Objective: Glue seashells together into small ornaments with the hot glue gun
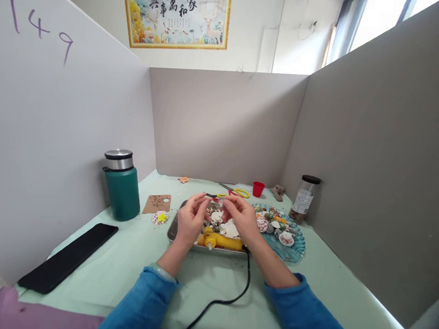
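My left hand (pixel 192 217) and my right hand (pixel 241 216) meet above a metal tray (pixel 173 227) of seashells. Both pinch a small pale shell (pixel 221 201) between their fingertips. A yellow glue gun (pixel 220 241) lies across the tray's near edge below my hands, its black cord (pixel 226 301) trailing toward me. White shells (pixel 229 230) lie in the tray under my right hand.
A blue glass plate (pixel 296 248) of mixed shells sits right of the tray. A green flask (pixel 122 185), a black phone (pixel 68 257), a brown card (pixel 157 203), yellow-handled scissors (pixel 236 191), a red cup (pixel 258 189) and a clear jar (pixel 304 197) stand around. Grey partition walls enclose the table.
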`<state>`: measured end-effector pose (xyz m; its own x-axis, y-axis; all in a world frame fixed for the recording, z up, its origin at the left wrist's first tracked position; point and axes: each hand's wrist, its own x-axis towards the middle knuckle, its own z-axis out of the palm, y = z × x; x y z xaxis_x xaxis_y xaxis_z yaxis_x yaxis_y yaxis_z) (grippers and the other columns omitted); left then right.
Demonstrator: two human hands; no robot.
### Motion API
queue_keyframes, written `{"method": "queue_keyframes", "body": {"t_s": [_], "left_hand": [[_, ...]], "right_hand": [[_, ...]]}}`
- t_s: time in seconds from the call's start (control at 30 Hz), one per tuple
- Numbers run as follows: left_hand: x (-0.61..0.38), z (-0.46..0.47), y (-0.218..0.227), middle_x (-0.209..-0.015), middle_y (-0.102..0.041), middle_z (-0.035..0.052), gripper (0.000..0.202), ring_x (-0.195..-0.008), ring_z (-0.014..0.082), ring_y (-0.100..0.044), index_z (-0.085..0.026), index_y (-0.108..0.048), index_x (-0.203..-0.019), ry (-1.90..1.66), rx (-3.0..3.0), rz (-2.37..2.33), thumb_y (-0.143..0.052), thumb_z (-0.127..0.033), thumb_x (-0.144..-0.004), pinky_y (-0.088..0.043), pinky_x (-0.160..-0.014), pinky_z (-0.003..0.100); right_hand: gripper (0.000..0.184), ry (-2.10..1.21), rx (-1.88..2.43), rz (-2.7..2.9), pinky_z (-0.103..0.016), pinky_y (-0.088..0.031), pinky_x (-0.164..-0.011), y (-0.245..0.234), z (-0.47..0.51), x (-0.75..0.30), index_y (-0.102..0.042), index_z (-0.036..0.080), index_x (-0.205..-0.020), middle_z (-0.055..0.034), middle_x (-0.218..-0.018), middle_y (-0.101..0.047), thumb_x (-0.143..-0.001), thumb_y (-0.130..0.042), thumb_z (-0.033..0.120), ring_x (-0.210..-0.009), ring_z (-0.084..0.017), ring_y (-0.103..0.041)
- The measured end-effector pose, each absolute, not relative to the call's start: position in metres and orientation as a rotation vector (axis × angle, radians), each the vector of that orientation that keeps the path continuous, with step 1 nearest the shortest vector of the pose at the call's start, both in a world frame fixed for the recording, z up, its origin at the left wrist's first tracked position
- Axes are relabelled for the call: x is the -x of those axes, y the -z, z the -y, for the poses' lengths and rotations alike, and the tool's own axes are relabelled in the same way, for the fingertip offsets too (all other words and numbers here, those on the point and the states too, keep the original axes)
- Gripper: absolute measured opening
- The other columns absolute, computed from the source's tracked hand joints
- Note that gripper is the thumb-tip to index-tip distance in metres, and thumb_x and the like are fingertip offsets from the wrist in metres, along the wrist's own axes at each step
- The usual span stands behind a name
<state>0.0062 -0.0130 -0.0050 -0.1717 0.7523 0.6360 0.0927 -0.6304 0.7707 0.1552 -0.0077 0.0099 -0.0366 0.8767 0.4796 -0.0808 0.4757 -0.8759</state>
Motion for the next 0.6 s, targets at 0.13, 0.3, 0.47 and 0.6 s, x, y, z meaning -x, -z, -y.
{"method": "queue_keyframes", "body": {"t_s": [0.13, 0.3, 0.47, 0.6], "left_hand": [[-0.005, 0.010, 0.004, -0.083, -0.070, 0.0051, 0.029, -0.047, 0.0092, -0.057, -0.017, -0.062, -0.094, -1.837, -1.597, -1.004, -0.056, -0.042, -0.081, -0.046, -0.052, 0.022], [-0.006, 0.011, 0.002, -0.076, -0.068, 0.0027, 0.030, -0.053, 0.0099, -0.058, -0.017, -0.063, -0.096, -1.688, -1.653, -0.949, -0.063, -0.039, -0.076, -0.047, -0.057, 0.022], [-0.007, 0.011, 0.003, -0.088, -0.067, 0.0055, 0.033, -0.064, 0.0109, -0.059, -0.016, -0.062, -0.099, -1.662, -1.668, -0.878, -0.066, -0.037, -0.074, -0.050, -0.062, 0.024], [-0.006, 0.010, 0.005, -0.101, -0.063, 0.0069, 0.032, -0.065, 0.0103, -0.059, -0.017, -0.062, -0.095, -1.683, -1.664, -0.845, -0.068, -0.036, -0.071, -0.050, -0.064, 0.025]], "right_hand": [[0.028, -1.332, 0.559, 1.217, -0.024, -0.048, -0.049, -0.012, 0.003, -0.160, -0.058, 0.020, -0.086, -0.0016, -0.075, -0.066, -0.074, -0.065, 0.045, -0.053, -0.011, -0.055], [0.027, -1.564, 0.426, 1.199, -0.024, -0.048, -0.053, -0.012, 0.006, -0.162, -0.059, 0.020, -0.093, -0.0027, -0.084, -0.065, -0.074, -0.068, 0.036, -0.061, -0.011, -0.056], [0.031, -1.558, 0.430, 1.289, -0.024, -0.047, -0.056, -0.014, 0.014, -0.159, -0.058, 0.021, -0.102, 0.0000, -0.078, -0.060, -0.075, -0.066, 0.034, -0.063, -0.012, -0.057], [0.034, -1.541, 0.447, 1.339, -0.024, -0.047, -0.056, -0.016, 0.018, -0.157, -0.057, 0.022, -0.106, 0.0008, -0.074, -0.060, -0.076, -0.065, 0.036, -0.063, -0.012, -0.059]]}}
